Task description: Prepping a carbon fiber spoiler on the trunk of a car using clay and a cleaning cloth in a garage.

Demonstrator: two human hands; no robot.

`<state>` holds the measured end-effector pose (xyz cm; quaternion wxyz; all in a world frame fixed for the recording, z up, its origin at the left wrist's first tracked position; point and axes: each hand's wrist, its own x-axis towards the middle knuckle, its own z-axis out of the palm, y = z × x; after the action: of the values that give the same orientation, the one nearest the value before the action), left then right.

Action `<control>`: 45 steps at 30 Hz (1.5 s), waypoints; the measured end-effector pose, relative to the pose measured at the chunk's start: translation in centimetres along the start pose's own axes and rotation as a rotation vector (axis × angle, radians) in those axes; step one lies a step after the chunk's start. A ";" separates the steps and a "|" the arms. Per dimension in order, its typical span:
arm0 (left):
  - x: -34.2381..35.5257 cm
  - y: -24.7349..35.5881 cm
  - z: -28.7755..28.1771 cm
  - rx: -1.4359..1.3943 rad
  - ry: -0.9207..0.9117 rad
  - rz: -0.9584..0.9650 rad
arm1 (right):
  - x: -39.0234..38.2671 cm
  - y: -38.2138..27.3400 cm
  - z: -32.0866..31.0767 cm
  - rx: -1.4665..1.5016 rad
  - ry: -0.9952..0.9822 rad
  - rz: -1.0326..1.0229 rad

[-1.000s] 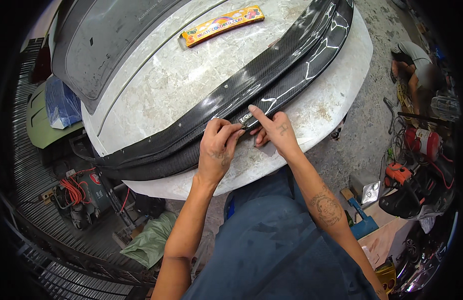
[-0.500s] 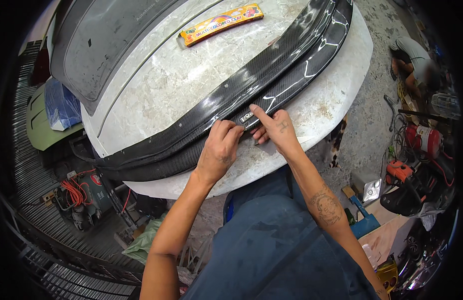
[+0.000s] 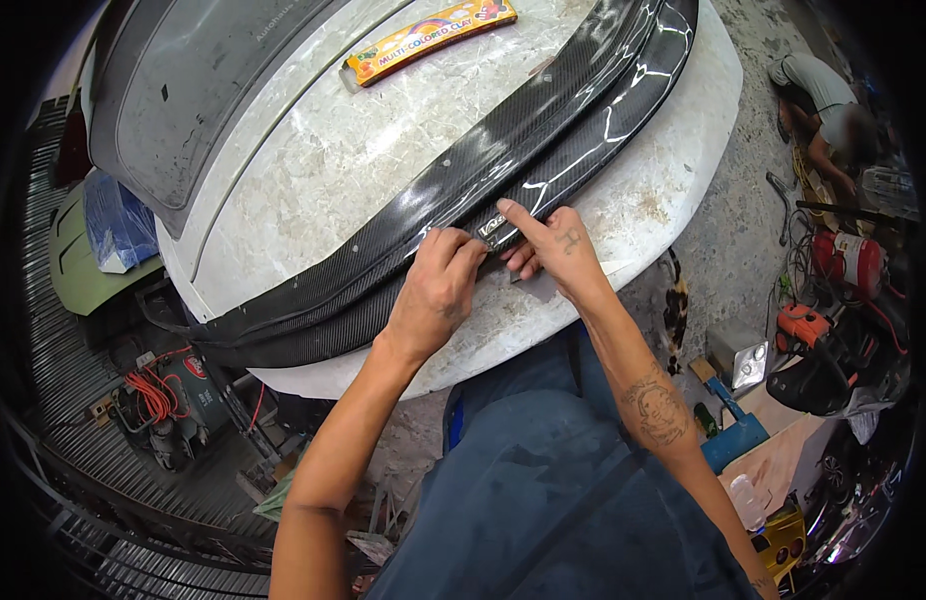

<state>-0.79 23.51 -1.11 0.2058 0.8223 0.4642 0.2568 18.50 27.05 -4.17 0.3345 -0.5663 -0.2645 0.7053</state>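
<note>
A long, curved, glossy black carbon-fibre car trim piece (image 3: pixel 408 222), like a spoiler, lies across a scuffed white panel (image 3: pixel 313 180). On its near edge sits a small silver badge (image 3: pixel 492 228). My left hand (image 3: pixel 433 290) is closed, its thumb and fingertips pinched together at the badge's left end. Whatever lies between those fingertips is hidden. My right hand (image 3: pixel 558 250) grips the trim's near edge, thumb on top beside the badge and fingers curled below the edge.
A yellow clay box (image 3: pixel 430 42) lies on the white panel beyond the trim. A dark grey panel (image 3: pixel 198 90) stands far left. At right, a person (image 3: pixel 828 110) bends low near a red tank (image 3: pixel 848 265). A compressor with orange hose (image 3: pixel 155 395) is at lower left.
Both hands keep nearly the same place at the badge, the left fingertips shifting slightly. The whole view has moved a little, and the person at right has bent further with an arm reaching out.
</note>
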 end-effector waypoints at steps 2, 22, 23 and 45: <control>1.2 -0.5 0.8 0.003 0.018 0.030 | 0.0 0.0 -0.1 -0.044 0.003 0.013; -0.2 1.8 -3.7 -0.178 0.162 -0.342 | -3.3 -0.2 -2.5 -0.197 0.022 -0.003; -1.5 2.0 -4.5 -0.170 0.202 -0.348 | -4.2 -0.2 -3.0 -0.332 0.034 -0.116; -13.2 2.7 -6.9 -0.301 0.474 -0.575 | -3.6 0.0 0.7 -1.183 0.166 -0.985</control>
<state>-9.05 11.40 2.76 0.2748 0.5374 0.6672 0.4366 18.28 24.30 -1.80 0.2703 -0.5187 -0.7927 0.1717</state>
